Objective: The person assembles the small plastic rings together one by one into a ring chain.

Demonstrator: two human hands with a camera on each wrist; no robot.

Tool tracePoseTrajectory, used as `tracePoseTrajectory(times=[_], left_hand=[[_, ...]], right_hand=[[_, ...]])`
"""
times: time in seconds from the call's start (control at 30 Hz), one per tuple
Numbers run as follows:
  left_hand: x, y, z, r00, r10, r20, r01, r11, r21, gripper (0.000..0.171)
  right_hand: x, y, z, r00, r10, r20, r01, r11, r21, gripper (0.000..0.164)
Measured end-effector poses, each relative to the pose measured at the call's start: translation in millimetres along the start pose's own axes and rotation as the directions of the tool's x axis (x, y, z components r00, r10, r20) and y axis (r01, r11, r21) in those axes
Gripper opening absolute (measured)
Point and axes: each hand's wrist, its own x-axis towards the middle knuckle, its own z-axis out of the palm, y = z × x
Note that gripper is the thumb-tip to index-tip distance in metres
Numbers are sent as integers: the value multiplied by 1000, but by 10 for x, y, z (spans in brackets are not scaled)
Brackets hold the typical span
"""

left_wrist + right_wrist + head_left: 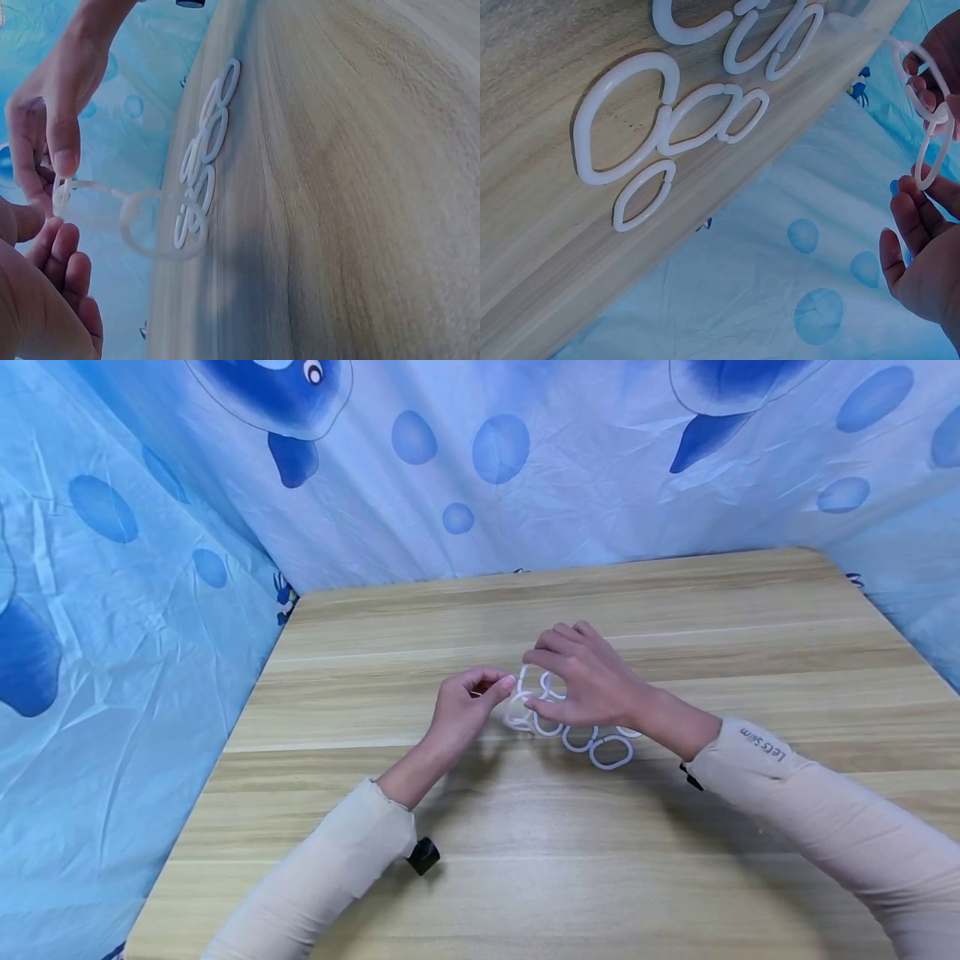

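Observation:
My left hand (467,706) pinches white plastic open rings between thumb and forefinger, above the table. Facing it, my right hand (588,681) holds a linked white ring (931,154) at its fingertips, thumb and forefinger spread around it in the head view. Another linked ring (163,225) hangs below the fingers in the left wrist view, somewhat blurred. Several loose white rings (611,752) lie close together on the table under my right hand, which partly hides them. Each ring has a small gap, plain on a large one (585,135) in the right wrist view.
The wood-grain table (525,877) reaches out to both sides. A blue curtain (450,460) with fish and bubble prints hangs behind it and along the left. A small black block (424,857) sits under my left sleeve (330,860).

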Motion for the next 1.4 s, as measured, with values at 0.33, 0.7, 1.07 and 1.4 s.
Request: tracePoseTrajectory(times=[0.33,0.7,1.07,1.4], left_hand=[[-8,-6,1,991,-67,116,69,997,-14,17],[-6,3,13,983,-110,149,134,977,-163,22],[12,30,18,993,-113,20,115,979,-168,20],[19,38,10,994,-112,16,113,979,-168,20]], right_hand=[[3,-14,22,998,-17,-59,17,1000,9,42],[-28,-14,2,998,59,-12,-58,998,37,53],[-229,126,-198,978,201,57,-208,962,179,45],[-639,373,-367,936,323,140,-341,932,125,39]])
